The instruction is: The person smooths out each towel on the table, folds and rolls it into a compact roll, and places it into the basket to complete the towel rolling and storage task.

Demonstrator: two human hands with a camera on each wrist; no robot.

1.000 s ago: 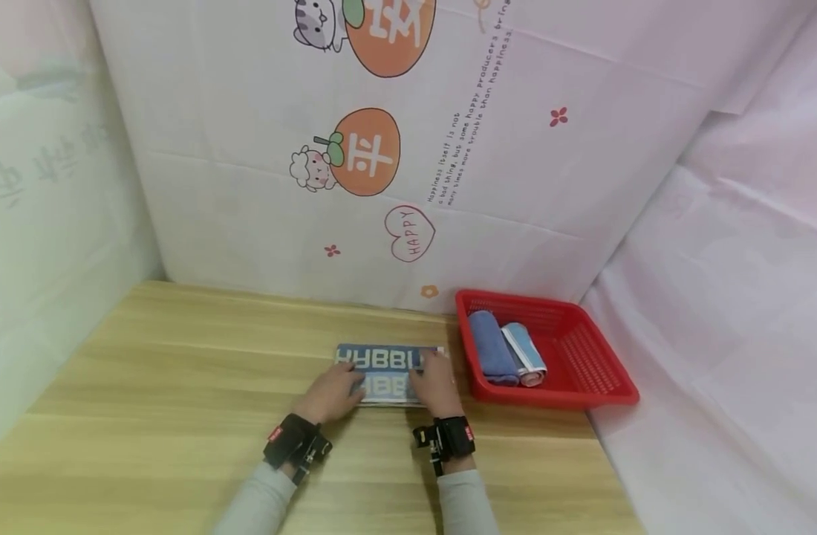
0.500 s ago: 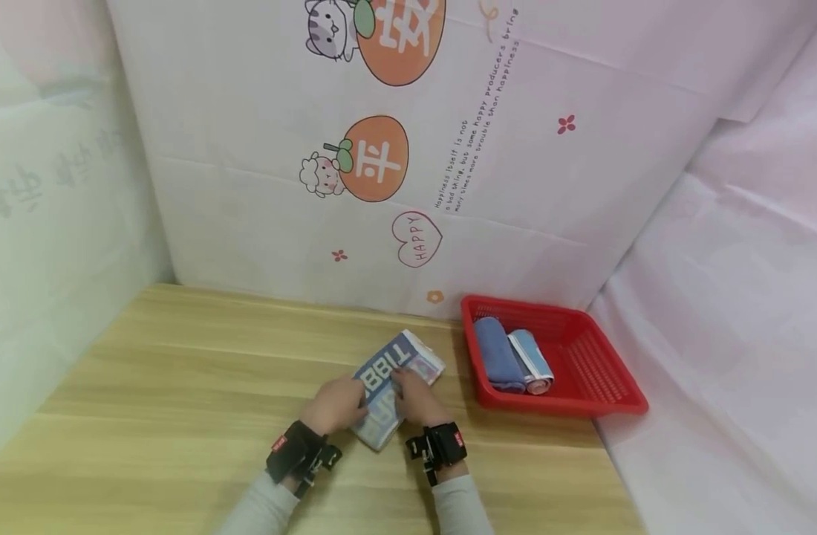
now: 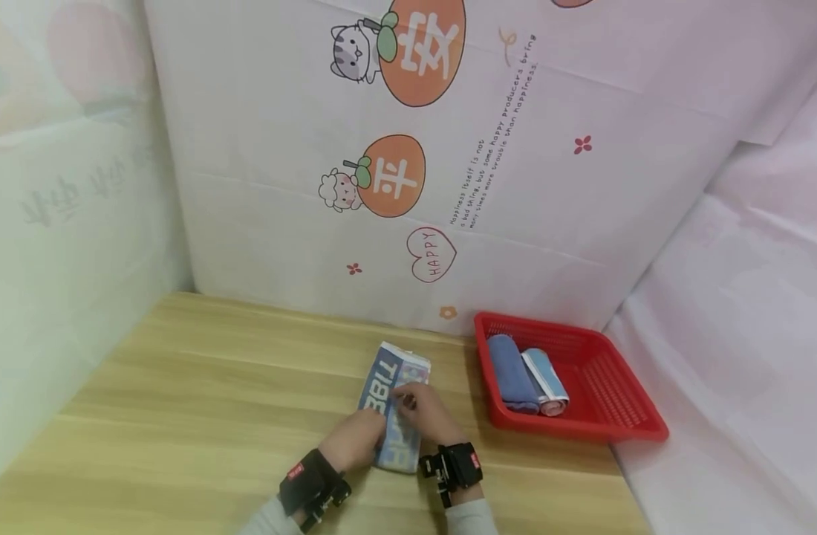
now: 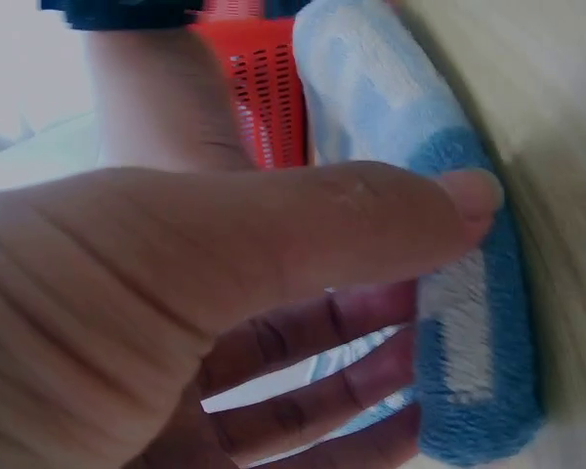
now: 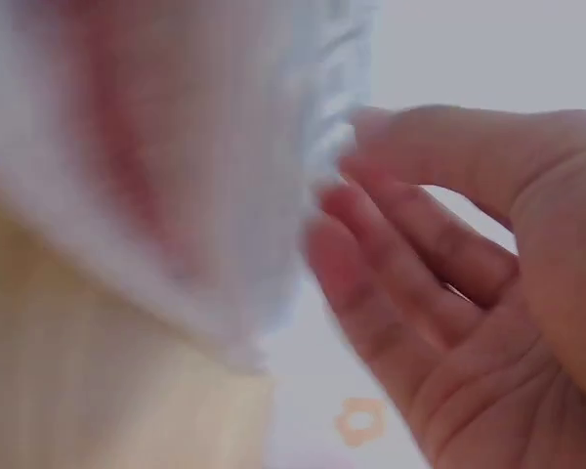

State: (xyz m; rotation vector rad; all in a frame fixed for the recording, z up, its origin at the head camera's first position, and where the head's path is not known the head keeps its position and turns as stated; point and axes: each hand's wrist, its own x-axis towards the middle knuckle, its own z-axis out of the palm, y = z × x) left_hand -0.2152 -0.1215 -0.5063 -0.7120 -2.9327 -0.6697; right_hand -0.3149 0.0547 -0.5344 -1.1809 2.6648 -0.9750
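A folded blue towel [image 3: 385,383] with pale block letters stands out on the wooden table, its long side running nearly away from me. My left hand [image 3: 355,438] grips its left edge; in the left wrist view the thumb [image 4: 371,210] lies across the thick blue fold [image 4: 479,342], with the fingers on the other side. On the towel's right side, my right hand [image 3: 428,412] pinches the cloth with curled fingers. The right wrist view is blurred, but there the thumb and fingertips [image 5: 337,259] meet at the towel's edge [image 5: 273,215].
A red plastic basket [image 3: 632,383] stands to the right against the back wall. Inside it lie a rolled blue towel [image 3: 512,371] and a rolled light-blue and white towel [image 3: 545,375]. Printed white cloth [image 3: 281,223] hangs round the wooden table [image 3: 215,401] on several sides.
The towel has turned from lying crosswise, through a slant, to pointing nearly away from me. Both hands have shifted along with it. The head view has tilted slightly; the basket's contents look the same.
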